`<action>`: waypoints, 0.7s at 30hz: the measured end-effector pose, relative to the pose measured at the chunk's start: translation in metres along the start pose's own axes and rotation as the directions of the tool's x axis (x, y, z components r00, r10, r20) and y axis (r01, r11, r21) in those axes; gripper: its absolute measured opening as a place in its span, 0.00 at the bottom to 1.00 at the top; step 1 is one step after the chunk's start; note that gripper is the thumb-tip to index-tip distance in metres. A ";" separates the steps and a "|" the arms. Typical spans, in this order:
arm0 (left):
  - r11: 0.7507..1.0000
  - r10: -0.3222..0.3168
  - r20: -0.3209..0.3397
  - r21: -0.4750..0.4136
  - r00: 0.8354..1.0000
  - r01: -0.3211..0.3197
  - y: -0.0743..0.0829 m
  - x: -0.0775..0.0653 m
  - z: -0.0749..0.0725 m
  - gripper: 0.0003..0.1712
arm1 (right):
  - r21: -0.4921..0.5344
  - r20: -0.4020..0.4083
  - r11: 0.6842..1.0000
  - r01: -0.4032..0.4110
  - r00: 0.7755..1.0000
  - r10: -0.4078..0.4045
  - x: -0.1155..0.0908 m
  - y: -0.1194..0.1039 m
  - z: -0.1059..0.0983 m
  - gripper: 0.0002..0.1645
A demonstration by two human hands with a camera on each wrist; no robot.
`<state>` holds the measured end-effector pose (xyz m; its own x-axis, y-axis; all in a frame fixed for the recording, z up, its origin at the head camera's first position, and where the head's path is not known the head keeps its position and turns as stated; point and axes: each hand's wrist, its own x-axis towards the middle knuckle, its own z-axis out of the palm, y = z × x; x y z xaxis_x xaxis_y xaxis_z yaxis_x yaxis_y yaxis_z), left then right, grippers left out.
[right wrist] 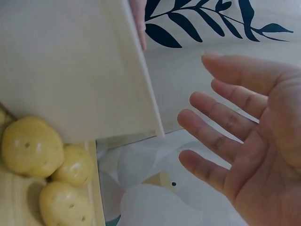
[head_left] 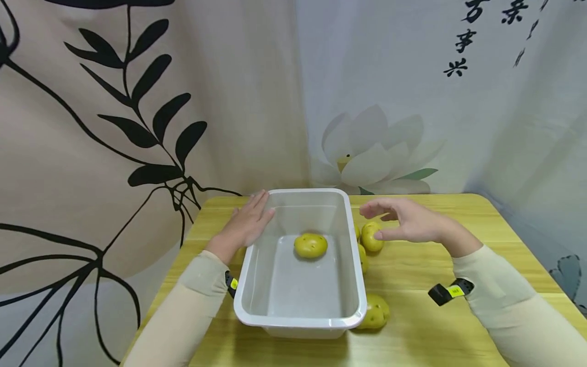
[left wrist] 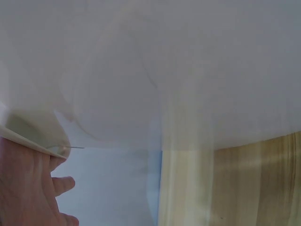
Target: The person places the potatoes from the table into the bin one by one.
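A white plastic bin (head_left: 300,322) stands on the table with one yellow potato (head_left: 311,245) on its floor. My left hand (head_left: 245,224) rests on the bin's far left rim, its fingers fairly straight; in the left wrist view the hand (left wrist: 28,183) shows at the rim beside the bin's outer wall. Off the bin's right side, my right hand (head_left: 405,220) hovers in the air with spread fingers and holds nothing. Nearest to it is a potato (head_left: 371,236) on the table, partly covered by the thumb in the head view.
More potatoes lie along the bin's right side, some partly hidden by its wall; a larger-looking potato (head_left: 375,312) sits by the near right corner. The wooden table (head_left: 435,316) ends at a printed curtain (head_left: 247,102) behind.
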<state>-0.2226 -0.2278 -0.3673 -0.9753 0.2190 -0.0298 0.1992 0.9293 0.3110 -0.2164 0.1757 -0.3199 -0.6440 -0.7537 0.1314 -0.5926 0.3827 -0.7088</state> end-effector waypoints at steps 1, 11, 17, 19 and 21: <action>1.000 0.001 -0.002 -0.001 1.000 -0.001 0.000 0.001 0.000 0.38 | -0.028 -0.010 1.000 0.009 1.000 -0.010 -0.006 0.002 0.001 0.32; 1.000 0.002 -0.002 0.007 1.000 -0.002 -0.002 0.000 -0.001 0.40 | -0.122 -0.053 0.993 0.007 0.998 -0.014 -0.045 0.021 0.022 0.34; 1.000 0.009 0.003 0.008 1.000 -0.009 -0.002 0.000 -0.001 0.40 | -0.201 -0.022 0.980 0.000 1.000 -0.005 -0.056 0.028 0.040 0.36; 1.000 0.012 0.006 0.010 1.000 -0.012 -0.001 0.001 -0.001 0.41 | -0.228 -0.011 0.974 0.001 1.000 -0.004 -0.057 0.029 0.046 0.38; 1.000 0.015 0.003 0.007 1.000 -0.015 -0.001 0.002 0.000 0.41 | -0.236 -0.004 0.972 -0.003 1.000 0.002 -0.058 0.029 0.052 0.38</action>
<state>-0.2246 -0.2281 -0.3674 -0.9719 0.2335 -0.0282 0.2142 0.9281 0.3045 -0.1711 0.2029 -0.3845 -0.6472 -0.7507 0.1329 -0.6882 0.5003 -0.5254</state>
